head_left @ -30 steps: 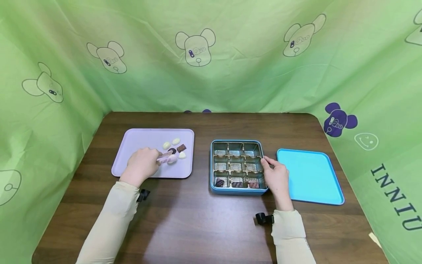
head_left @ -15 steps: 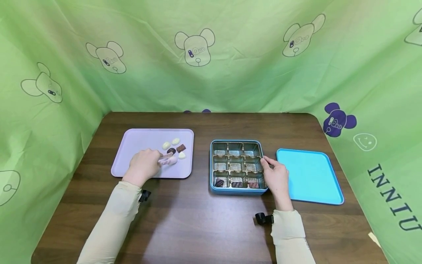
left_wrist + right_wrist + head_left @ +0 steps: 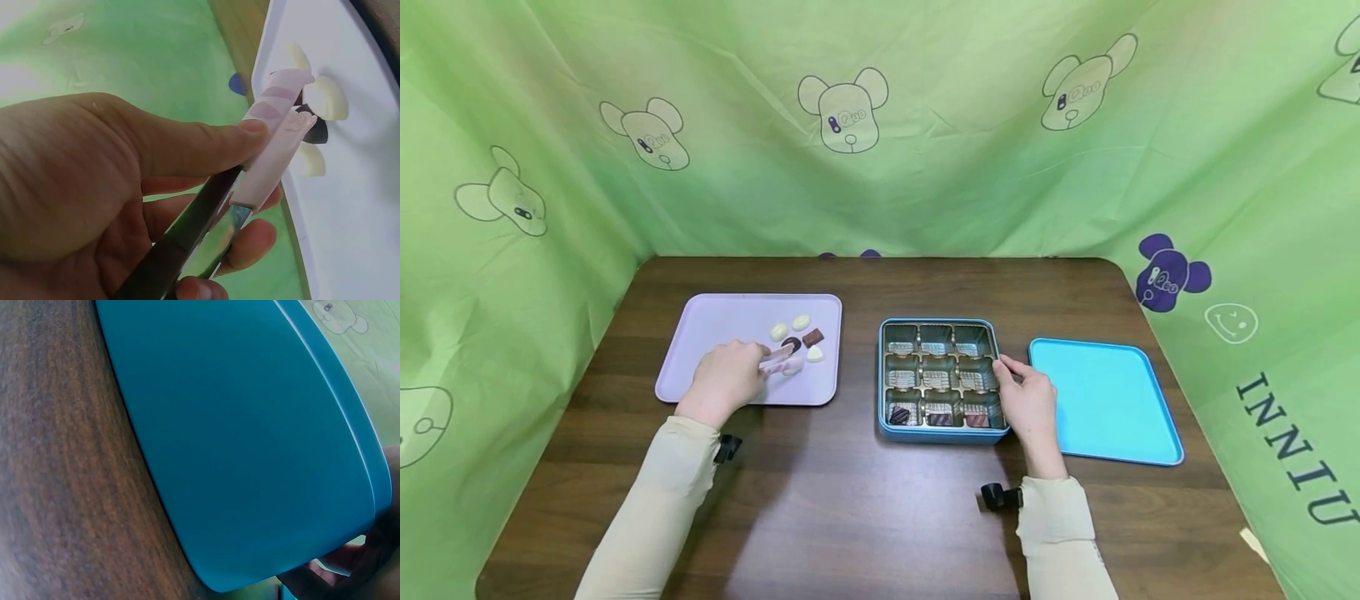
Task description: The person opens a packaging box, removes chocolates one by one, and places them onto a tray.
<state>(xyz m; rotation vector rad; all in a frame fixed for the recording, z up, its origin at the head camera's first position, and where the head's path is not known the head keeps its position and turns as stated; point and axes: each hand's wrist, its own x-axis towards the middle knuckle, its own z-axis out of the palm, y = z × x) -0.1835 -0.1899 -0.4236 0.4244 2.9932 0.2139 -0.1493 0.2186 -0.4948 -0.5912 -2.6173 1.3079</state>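
Note:
My left hand grips a pair of tongs with metal arms and pale pink tips, thumb on one arm and fingers behind the other. Both tips reach low over the lilac tray, right at a round dark chocolate. Around it lie a brown square chocolate and several cream-white chocolates. My right hand holds the right side of a blue box, thumb on the rim. Inside the box is a gold divided insert, with chocolates in its three front compartments.
A bright blue lid lies to the right of the box, beside my right hand. Everything stands on a brown wooden table, with a green printed curtain at the back and sides.
The tongs' tips have shifted slightly over the dark chocolate, and my left hand has moved only a little. My right hand and the box have stayed in place.

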